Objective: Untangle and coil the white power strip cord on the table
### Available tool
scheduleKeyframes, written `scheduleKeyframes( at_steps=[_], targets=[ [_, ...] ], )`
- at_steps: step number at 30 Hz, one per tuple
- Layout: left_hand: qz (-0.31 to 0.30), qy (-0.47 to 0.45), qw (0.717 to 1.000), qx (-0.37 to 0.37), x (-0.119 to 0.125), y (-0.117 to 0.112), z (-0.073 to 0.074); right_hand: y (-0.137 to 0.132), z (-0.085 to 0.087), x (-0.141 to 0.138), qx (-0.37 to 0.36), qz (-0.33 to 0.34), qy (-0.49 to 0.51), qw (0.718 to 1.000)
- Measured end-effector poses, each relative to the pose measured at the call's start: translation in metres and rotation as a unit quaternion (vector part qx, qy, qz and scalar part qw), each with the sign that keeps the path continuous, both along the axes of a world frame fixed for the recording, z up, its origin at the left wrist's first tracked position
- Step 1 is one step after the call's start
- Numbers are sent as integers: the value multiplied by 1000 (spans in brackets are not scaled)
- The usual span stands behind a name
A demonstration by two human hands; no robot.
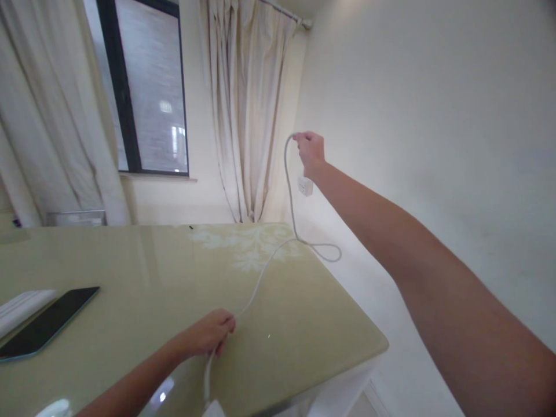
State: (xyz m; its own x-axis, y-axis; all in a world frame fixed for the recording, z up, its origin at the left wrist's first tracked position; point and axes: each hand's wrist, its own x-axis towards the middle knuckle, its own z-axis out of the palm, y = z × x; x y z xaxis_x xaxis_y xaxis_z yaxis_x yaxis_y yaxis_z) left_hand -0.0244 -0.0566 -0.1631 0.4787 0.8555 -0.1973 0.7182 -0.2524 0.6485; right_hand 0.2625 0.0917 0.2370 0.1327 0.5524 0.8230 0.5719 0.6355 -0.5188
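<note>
My right hand [309, 152] is stretched out toward the white wall, closed on the far end of a white cable [288, 191]. A white plug block [304, 186] shows just below that hand. The cable drops from the hand, loops past the table's far right edge and runs back across the glossy olive table [130, 272]. My left hand [212, 333] rests on the table near the front, closed around the cable's near part. The cable continues down to a white piece [212, 409] at the frame's bottom edge.
A dark tablet [46, 321] lies on the table at the left, beside a white flat object [19, 307]. Pale curtains [247, 110] and a dark-framed window [143, 87] stand behind the table. The white wall [434, 116] fills the right.
</note>
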Motion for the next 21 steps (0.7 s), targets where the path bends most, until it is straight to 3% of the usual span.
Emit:
scheduleKeyframes(
  at_steps=[1,2,4,5,6,10,11,13,15,17,19,21],
  targets=[
    [20,-82,995,-51,14,-4,-7,-2,-2,-18,50,-6,-53,997],
    [91,-296,935,-171,26,-6,-12,-8,-4,-34,91,-10,-121,988],
    [127,-429,864,-230,45,-5,-17,-27,-10,-62,138,-13,-299,944],
    [138,-481,830,-247,51,-2,-16,-39,-12,-71,151,-12,-400,904],
    [138,-507,814,-249,54,2,-14,-50,-15,-77,159,-8,-498,853],
    [130,-610,734,-268,45,12,1,-74,-23,-64,155,11,-772,616],
    [125,-625,721,-272,39,12,4,-74,-25,-53,150,13,-806,572],
    [115,-643,704,-279,27,12,12,-70,-34,-26,133,23,-849,511],
    [109,-673,679,-271,14,13,22,-66,-49,3,102,44,-873,474],
    [112,-713,649,-238,3,14,37,-65,-70,29,55,47,-883,464],
    [122,-733,640,-197,-8,14,59,-67,-93,50,-24,7,-869,494],
    [123,-723,658,-171,-21,11,84,-70,-113,66,-109,-62,-832,541]
  ],
)
